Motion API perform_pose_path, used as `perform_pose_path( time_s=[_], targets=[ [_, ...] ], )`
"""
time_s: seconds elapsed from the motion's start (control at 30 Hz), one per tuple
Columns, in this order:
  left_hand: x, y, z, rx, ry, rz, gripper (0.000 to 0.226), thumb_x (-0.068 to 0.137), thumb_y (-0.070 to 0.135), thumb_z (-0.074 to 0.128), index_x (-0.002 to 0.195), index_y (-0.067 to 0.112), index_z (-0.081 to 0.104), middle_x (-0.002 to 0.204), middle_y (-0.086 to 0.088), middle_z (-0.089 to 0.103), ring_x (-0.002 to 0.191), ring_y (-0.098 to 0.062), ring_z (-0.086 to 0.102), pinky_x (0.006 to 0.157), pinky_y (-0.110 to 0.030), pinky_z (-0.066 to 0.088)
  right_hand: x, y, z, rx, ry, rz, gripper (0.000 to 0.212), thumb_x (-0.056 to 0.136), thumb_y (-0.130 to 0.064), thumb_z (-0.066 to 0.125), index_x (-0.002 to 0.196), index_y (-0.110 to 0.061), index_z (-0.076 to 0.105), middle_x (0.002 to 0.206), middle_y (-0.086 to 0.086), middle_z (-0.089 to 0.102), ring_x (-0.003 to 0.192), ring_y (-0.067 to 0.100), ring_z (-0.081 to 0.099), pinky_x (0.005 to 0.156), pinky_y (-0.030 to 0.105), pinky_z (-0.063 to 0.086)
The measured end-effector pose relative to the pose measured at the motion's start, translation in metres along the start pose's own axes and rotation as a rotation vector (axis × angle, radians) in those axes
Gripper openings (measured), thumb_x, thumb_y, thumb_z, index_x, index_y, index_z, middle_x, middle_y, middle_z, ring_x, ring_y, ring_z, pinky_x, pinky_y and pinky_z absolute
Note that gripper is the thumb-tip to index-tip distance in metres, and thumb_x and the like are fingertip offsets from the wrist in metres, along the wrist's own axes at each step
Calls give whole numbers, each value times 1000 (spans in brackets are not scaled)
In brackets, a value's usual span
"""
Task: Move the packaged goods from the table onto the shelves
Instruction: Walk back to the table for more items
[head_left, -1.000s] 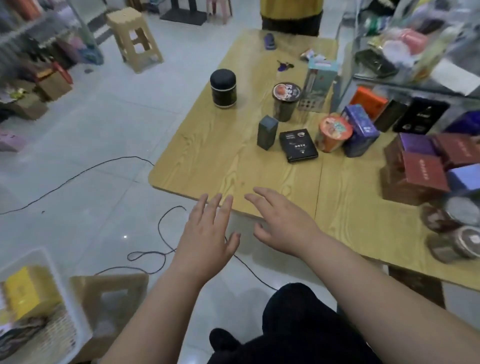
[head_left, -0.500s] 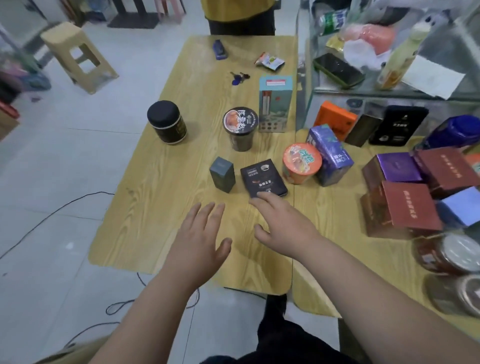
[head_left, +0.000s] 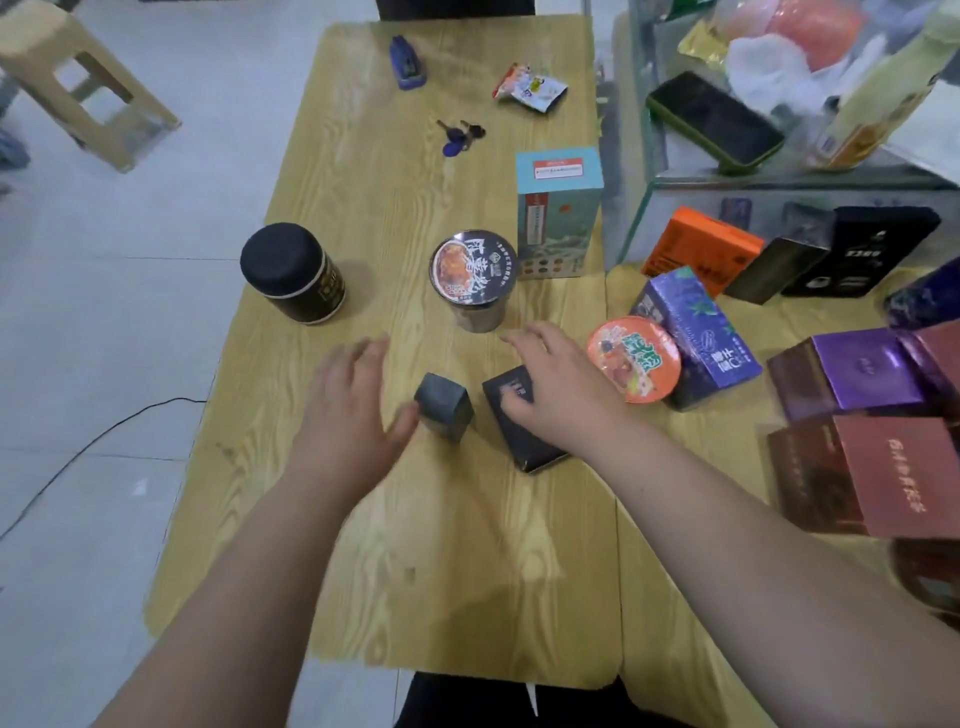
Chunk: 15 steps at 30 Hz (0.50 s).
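My left grip (head_left: 353, 410) is spread wide and holds nothing, its thumb tip just beside the small grey box (head_left: 447, 408). My right grip (head_left: 563, 395) is spread palm-down over the flat black box (head_left: 524, 441), thumb on its top. Both boxes stand on the tabletop (head_left: 363, 208). The dark noodle cup (head_left: 474, 270) is just beyond my right fingertips, and the orange noodle cup (head_left: 634, 358) is beside that grip.
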<state>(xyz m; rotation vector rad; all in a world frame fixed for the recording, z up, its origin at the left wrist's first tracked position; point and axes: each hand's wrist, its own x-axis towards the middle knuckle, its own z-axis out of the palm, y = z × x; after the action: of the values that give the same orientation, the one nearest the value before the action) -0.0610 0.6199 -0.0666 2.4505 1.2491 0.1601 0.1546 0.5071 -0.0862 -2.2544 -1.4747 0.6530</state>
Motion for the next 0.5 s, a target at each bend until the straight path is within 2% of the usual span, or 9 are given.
perform_pose_path(
  time_s=[0.13,0.23,0.3,0.4,0.5],
  targets=[
    [78,-54,-28,-5,101,-125,93,88,37,72,160,19,17,162,-14,19,150,-31,14,123,-49,20,56,-9,8,24,-45,153,83,89,-42,67,156,-35,18,165,7,11,148,31,26,113,43,35],
    [133,-90,-44,6,34,-282,105,83,46,75,161,30,6,166,-9,6,152,-28,7,122,-50,21,93,-9,15,69,-30,230,90,85,-44,72,156,-38,18,162,8,13,144,32,33,109,40,37],
    [161,-111,-47,-76,-34,-365,108,80,50,77,159,39,4,167,0,0,152,-29,11,118,-51,27,111,-6,22,88,6,265,90,82,-46,74,155,-39,22,157,8,21,137,31,41,102,36,41],
    [185,-135,-37,-214,-132,-332,99,79,45,80,155,41,18,165,6,-3,146,-31,28,112,-45,34,127,1,35,158,82,293,86,76,-43,80,146,-37,32,145,4,37,124,25,49,90,30,40],
    [191,-143,-23,-244,-87,-217,84,74,36,86,142,41,36,158,8,8,138,-28,38,107,-38,39,134,1,49,236,149,257,79,74,-39,85,139,-33,40,140,1,41,119,17,47,92,27,39]
  ],
)
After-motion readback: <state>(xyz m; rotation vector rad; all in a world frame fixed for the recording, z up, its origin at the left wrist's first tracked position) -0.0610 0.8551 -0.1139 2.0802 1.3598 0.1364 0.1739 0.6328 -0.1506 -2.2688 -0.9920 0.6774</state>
